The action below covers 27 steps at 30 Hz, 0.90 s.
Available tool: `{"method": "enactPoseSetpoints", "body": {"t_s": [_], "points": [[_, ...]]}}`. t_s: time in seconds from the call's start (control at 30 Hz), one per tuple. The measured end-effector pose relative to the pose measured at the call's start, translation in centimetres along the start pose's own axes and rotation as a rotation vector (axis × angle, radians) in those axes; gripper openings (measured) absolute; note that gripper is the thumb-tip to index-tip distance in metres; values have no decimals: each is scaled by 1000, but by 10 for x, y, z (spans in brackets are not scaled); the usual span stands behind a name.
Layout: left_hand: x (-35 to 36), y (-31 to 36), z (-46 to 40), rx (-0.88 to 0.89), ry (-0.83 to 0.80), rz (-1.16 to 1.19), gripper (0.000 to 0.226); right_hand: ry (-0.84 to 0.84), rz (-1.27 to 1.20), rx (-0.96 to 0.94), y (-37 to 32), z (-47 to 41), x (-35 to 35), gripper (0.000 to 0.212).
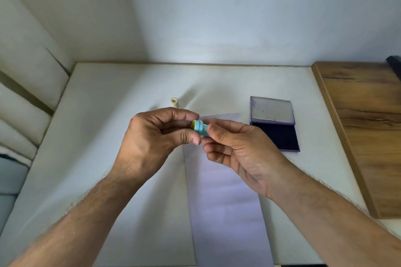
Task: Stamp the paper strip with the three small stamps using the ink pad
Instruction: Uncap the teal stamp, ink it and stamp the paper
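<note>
Two bare hands meet above the middle of a white table (108, 97). Far on the left side, pale cushions (23, 84) press up against the table's edge. Next comes the left hand (152, 138), with its fingers curled in and its thumb and first finger pinched on the round end of a small blue stamp (200, 127). That stamp lies sideways in the air, and its yellow face points toward the left palm. Just behind the left hand, a little cream stamp (175, 102) stands upright on the table, apart from both hands. A third stamp cannot be seen. The right hand (236, 147) grips the other end of the blue stamp with its thumb and fingertips, and its other fingers are bent loosely underneath — so both hands have hold of the same stamp. Under the hands lies the long paper strip (227, 212), pale purple-white, running from the near edge of the table up past the hands. No marks show on the part that can be seen. To the right of the strip's far end sits the ink pad (280, 136), open, with its lid tipped back and its dark pad facing up — close to the right hand but not touching it. Farthest right, a brown wooden board (364, 125) rests along the table's side.
</note>
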<state>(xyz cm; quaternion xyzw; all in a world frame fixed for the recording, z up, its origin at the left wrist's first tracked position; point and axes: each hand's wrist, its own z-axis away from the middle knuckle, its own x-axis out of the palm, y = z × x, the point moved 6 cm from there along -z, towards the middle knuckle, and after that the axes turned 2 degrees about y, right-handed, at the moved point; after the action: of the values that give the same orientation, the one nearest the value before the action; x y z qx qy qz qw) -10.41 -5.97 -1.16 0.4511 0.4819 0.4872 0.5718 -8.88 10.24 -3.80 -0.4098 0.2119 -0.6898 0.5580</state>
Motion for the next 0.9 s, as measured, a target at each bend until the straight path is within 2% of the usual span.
{"method": "enactPoseSetpoints", "body": {"t_s": [0.4, 0.53, 0.7, 0.9], "points": [[-3, -7, -4, -88, -9, 68, 37, 112, 165, -219, -10, -1, -3, 27], [-7, -7, -7, -49, 24, 29, 40, 140, 118, -233, -12, -1, -6, 25], [-19, -7, -8, -29, 174, -82, 32, 168, 48, -226, -13, -2, -12, 22], [-23, -7, 0, -10, 306, -527, 23, 157, 33, -222, -12, -1, -9, 22]]}}
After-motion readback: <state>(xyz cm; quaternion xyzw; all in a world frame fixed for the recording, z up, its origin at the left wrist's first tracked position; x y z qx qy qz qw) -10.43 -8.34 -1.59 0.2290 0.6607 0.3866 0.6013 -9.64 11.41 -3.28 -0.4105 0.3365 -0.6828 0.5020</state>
